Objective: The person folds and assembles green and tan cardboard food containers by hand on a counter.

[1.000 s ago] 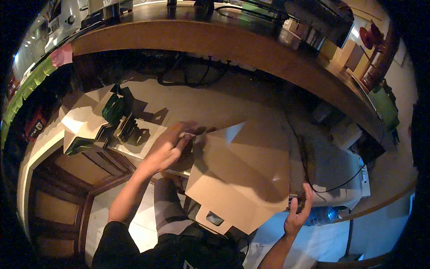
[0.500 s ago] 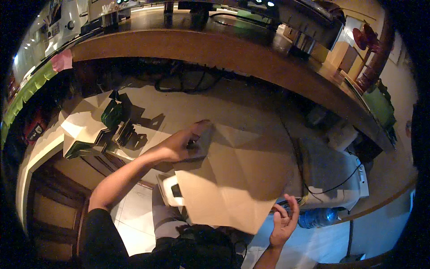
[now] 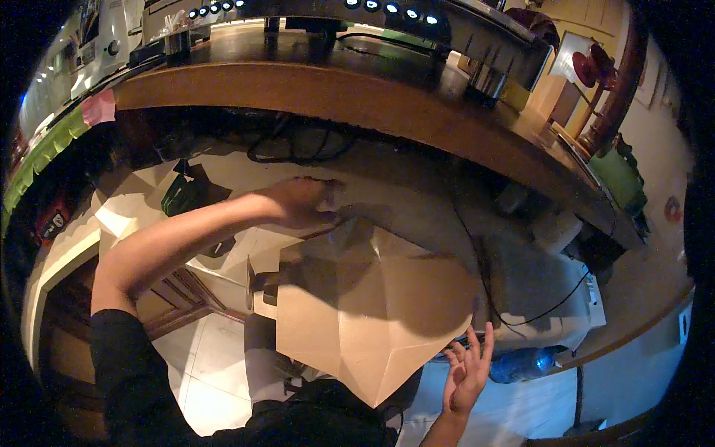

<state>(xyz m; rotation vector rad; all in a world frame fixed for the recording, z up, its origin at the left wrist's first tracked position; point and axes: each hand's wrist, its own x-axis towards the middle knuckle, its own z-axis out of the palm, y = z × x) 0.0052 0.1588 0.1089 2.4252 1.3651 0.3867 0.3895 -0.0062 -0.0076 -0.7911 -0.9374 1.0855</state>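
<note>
With only the left hand (image 3: 302,203) pinching its top edge and the right hand (image 3: 468,371) open below at lower right, untouching, the large brown cardboard box (image 3: 369,305) could tip off centre-frame.

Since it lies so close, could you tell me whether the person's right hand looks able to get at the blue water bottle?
Probably yes: the right hand is open and empty, and the blue water bottle lies just beside it with nothing between.
</note>
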